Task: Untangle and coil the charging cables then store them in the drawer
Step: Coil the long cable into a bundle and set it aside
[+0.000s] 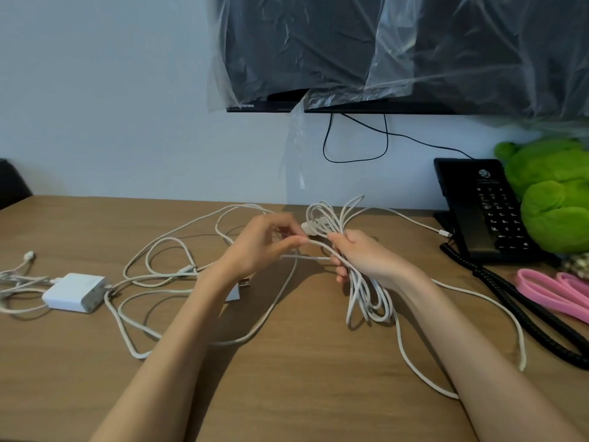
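Charging cables are partly gathered and partly sprawled. Our right hand clenches a bundle of white loops just above the desk, which keeps the wound turns from springing apart. Our left hand pinches a single strand beside that bundle, probably to feed the next loop. The rest trails loose across the desk toward the white charger, so we judge the coiling about midway. No drawer is in view.
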